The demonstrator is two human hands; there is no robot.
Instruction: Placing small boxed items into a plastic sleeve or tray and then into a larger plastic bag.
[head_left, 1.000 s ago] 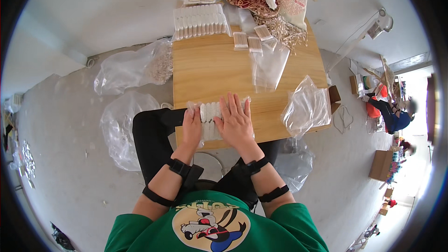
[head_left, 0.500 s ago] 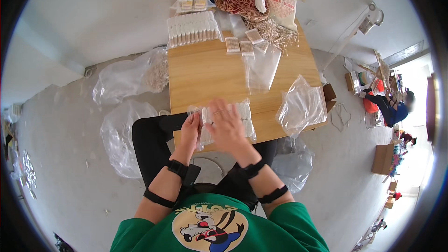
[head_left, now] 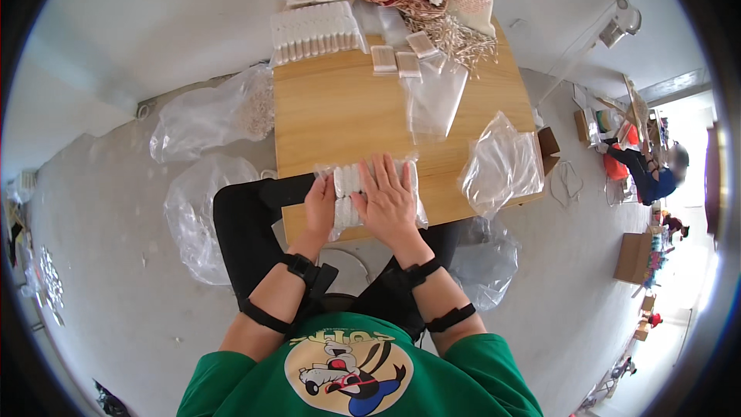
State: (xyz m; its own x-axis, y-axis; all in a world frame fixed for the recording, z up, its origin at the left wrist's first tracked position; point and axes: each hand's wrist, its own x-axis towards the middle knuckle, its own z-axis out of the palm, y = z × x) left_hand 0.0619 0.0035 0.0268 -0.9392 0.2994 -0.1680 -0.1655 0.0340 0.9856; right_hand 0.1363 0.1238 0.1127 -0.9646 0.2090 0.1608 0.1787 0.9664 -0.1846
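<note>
A clear plastic bag (head_left: 349, 179) filled with rows of white-ended cotton swab packs lies at the table's near edge. My left hand (head_left: 319, 207) grips the bag's left side, its thumb along the edge and the other fingers mostly hidden. Flat across the middle of the bag rests my right hand (head_left: 388, 199), fingers stretched and slightly spread, holding nothing. Part of the packs is covered by that hand.
Beyond the bag on the wooden table (head_left: 332, 120) are small swab packs (head_left: 384, 59), loose cotton swabs (head_left: 455, 38) and flat clear bags (head_left: 434, 104). Crumpled clear bags (head_left: 502, 170) lie at the right. A filled bag (head_left: 316, 32) sits far left.
My right hand has come down from a blurred, raised position and now lies flat on the bag with its fingers spread. My left hand stays at the bag's left side.
</note>
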